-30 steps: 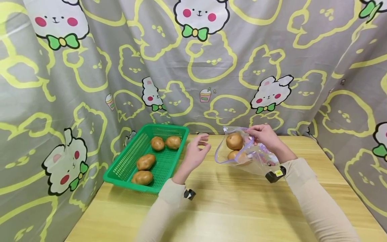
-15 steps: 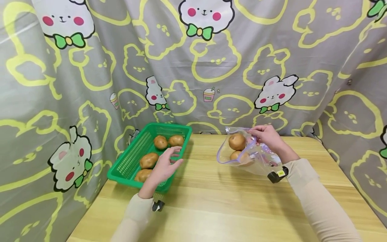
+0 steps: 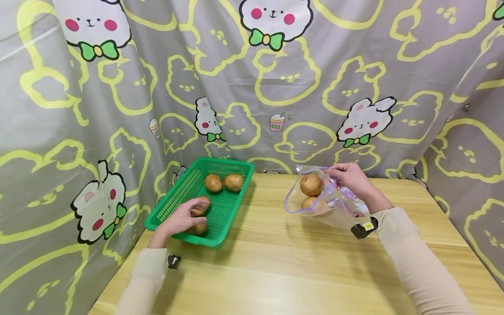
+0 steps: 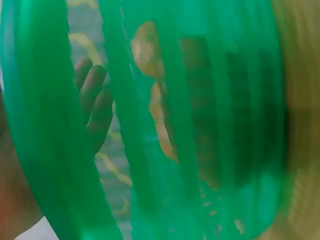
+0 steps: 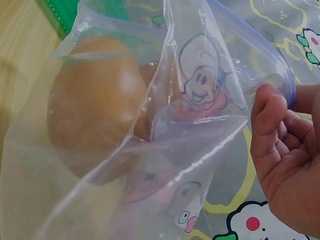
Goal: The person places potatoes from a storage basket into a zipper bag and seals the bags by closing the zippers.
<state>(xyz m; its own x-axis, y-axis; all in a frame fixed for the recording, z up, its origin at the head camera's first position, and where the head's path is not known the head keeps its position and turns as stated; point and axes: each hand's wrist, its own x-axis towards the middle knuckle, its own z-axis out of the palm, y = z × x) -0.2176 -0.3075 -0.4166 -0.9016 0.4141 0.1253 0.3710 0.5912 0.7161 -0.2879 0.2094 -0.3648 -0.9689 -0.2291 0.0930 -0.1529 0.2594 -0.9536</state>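
My left hand is over the near left part of a green plastic basket, its fingers spread above a brown potato. Below its thumb lies another potato, partly covered. In the left wrist view the fingers show through the slotted basket wall, blurred and holding nothing visible. My right hand pinches the purple-edged rim of a clear zip bag, whose mouth gapes to the left. Two potatoes sit in the bag, an upper one and a lower one.
Two more potatoes, one round and one longer, lie at the basket's far end. Basket and bag are on a light wooden table. A grey cartoon-print curtain encloses the table's back and sides.
My left hand has moved left and down, from between basket and bag to over the potatoes in the basket. The right hand keeps its hold on the bag. The head view has shifted slightly.
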